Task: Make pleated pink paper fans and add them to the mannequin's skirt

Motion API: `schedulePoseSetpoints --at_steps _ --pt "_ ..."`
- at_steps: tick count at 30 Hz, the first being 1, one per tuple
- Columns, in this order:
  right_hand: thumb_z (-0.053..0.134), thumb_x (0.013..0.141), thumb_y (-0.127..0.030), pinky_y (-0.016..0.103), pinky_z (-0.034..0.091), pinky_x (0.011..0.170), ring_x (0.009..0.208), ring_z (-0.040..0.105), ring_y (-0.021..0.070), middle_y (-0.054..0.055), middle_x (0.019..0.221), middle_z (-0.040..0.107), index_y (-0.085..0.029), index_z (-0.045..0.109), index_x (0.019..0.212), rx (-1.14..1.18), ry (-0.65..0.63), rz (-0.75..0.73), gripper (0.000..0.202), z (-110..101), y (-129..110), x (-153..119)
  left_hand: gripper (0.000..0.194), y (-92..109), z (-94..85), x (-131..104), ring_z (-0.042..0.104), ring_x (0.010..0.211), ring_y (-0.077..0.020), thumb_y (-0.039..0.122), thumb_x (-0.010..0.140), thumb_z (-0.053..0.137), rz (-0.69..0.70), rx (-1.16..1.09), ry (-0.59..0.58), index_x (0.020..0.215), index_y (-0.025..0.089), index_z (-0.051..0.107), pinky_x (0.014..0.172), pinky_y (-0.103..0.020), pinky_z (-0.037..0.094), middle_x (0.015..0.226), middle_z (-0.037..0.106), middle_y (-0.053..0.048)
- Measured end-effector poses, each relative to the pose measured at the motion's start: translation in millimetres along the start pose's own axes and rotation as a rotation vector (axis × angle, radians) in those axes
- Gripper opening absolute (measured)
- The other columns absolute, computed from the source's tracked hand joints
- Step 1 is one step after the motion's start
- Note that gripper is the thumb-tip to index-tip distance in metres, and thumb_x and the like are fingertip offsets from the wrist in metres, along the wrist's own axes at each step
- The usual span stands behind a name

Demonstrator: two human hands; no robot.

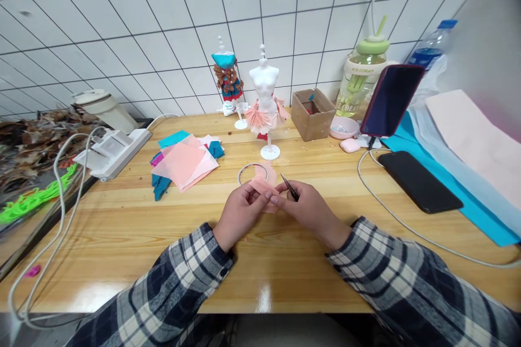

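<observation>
One thin, peach-coloured, paper-like piece: located low over the pale wooden table, between the two hands, in front of the white plastic dress form; near edge drawn together at the fingers, far part spread toward the stand.

Grip, left hand: thumb and fingers pressed together, pinching the piece's left side; grip, right hand: thumb and fingertips pinching its right side, with a slim dark metal pointed tool also held, tip outward; a thin silvery ring beside the left fingers, whether held or lying, cannot tell.

Handling, by judgement: very light, soft and limp, scarcely slippery, apt to crease or tear; best taken flat between thumb and forefinger pads, close to the gathered edge, without a hard pull; the tool's point best kept off the sheet.
</observation>
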State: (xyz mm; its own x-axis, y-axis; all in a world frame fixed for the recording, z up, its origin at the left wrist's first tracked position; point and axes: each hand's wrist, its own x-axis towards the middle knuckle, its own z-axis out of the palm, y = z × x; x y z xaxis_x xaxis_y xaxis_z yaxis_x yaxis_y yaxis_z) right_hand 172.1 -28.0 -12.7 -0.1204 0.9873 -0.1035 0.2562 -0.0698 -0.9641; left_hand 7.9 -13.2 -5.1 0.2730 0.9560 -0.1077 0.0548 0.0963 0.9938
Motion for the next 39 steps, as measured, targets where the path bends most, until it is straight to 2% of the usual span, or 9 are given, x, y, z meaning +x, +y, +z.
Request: schedulePoseSetpoints --at_steps 6,10,17,22,28,33,36,39 --pt "0.062 0.076 -0.042 0.022 0.028 0.048 0.052 0.037 0.0095 -0.006 0.056 0.044 -0.016 0.064 0.081 -0.032 0.012 -0.004 0.026 0.3 2.0 1.5 0.03 2.0 2.8 -0.5 0.067 0.078 -0.0195 0.04 0.072 0.074 -0.022 -0.06 -0.001 0.084 0.014 0.067 0.07 -0.029 0.053 0.085 0.074 -0.007" --pt "0.061 0.077 -0.043 0.022 0.031 0.049 0.052 0.041 0.0096 -0.004 0.06 0.051 -0.016 0.065 0.083 -0.026 -0.036 0.003 0.028 -0.9 2.8 2.6 0.028 3.4 3.4 -0.8 0.068 0.085 -0.0217 0.037 0.072 0.074 -0.036 -0.125 -0.022 0.085 0.014 0.067 0.074 -0.03 0.053 0.088 0.074 -0.007" --pt "0.062 0.077 -0.044 0.021 0.033 0.047 0.053 0.042 0.0092 -0.002 0.065 0.054 -0.016 0.065 0.082 0.06 -0.055 0.044 0.028 -1.8 3.3 2.0 0.028 1.5 2.1 -1.5 0.068 0.086 -0.0228 0.035 0.073 0.074 -0.052 -0.161 -0.034 0.089 0.013 0.067 0.077 -0.033 0.053 0.092 0.074 -0.008" --pt "0.063 0.075 -0.041 0.02 0.034 0.045 0.052 0.041 0.0085 -0.002 0.065 0.053 -0.016 0.064 0.081 0.081 -0.049 0.069 0.026 -2.1 0.5 2.2 0.027 -2.8 0.1 -0.7 0.067 0.085 -0.0225 0.035 0.074 0.073 -0.057 -0.131 -0.025 0.088 0.014 0.066 0.079 -0.034 0.051 0.09 0.073 -0.007" --pt "0.062 0.075 -0.04 0.019 0.034 0.041 0.052 0.039 0.0081 -0.003 0.066 0.05 -0.017 0.06 0.079 0.167 -0.108 0.139 0.024 -1.8 -0.3 1.1 0.028 -5.5 -0.5 -0.2 0.066 0.082 -0.0209 0.034 0.074 0.073 -0.062 -0.182 -0.059 0.09 0.013 0.065 0.079 -0.034 0.05 0.091 0.072 -0.008" --pt "0.061 0.075 -0.038 0.019 0.035 0.04 0.051 0.038 0.0082 -0.004 0.064 0.047 -0.017 0.057 0.077 0.174 -0.136 0.176 0.021 -1.5 0.0 0.8 0.03 -4.6 -4.5 1.8 0.065 0.083 -0.0203 0.036 0.075 0.072 -0.067 -0.198 0.031 0.093 0.014 0.065 0.077 -0.032 0.05 0.095 0.072 -0.008" --pt "0.057 0.076 -0.038 0.02 0.033 0.04 0.05 0.037 0.0087 -0.004 0.064 0.046 -0.019 0.055 0.078 0.137 -0.136 0.149 0.019 -1.8 -1.1 1.3 0.031 -4.2 -7.2 3.5 0.065 0.084 -0.0203 0.036 0.075 0.072 -0.079 -0.21 0.025 0.096 0.014 0.066 0.079 -0.033 0.049 0.098 0.071 -0.008" --pt "0.05 0.08 -0.036 0.022 0.032 0.046 0.053 0.039 0.01 -0.004 0.063 0.044 -0.02 0.048 0.071 0.034 -0.046 0.058 0.019 -4.5 0.1 3.7 0.028 -6.1 -8.5 4.9 0.062 0.077 -0.0166 0.036 0.077 0.071 -0.078 -0.215 0.031 0.094 0.014 0.067 0.075 -0.029 0.048 0.089 0.071 -0.005"
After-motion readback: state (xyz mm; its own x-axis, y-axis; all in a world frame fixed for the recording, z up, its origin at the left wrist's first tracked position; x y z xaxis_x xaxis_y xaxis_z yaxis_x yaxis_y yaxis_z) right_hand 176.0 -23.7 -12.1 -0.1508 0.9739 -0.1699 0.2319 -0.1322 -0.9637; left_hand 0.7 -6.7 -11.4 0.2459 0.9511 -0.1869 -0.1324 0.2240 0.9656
